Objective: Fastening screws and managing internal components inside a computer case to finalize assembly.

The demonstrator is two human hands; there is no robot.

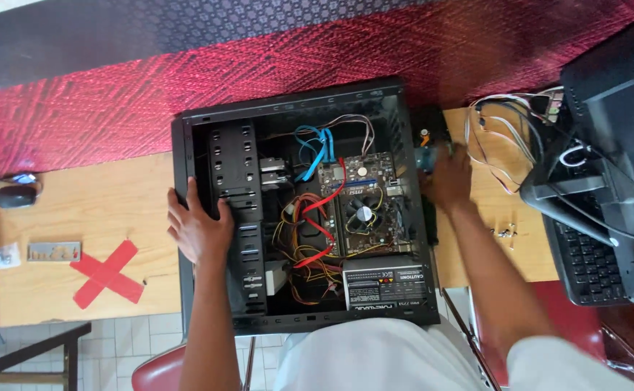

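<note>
An open black computer case (404, 130) lies on its side on a wooden table (99, 210), showing a motherboard (360, 210), coloured cables and a power supply (385, 284). My left hand (199, 226) grips the case's left edge beside the black drive cage (238, 217). My right hand (447, 177) is outside the case's right wall, fingers closed around a small blue-grey part (427, 157); what that part is cannot be made out.
A red tape cross (107, 274), a metal plate (54, 251) and a dark mouse (16, 195) lie at left. At right are loose wires (501, 137), a keyboard (585, 261) and a monitor (614, 123). A red carpet (259, 65) lies beyond.
</note>
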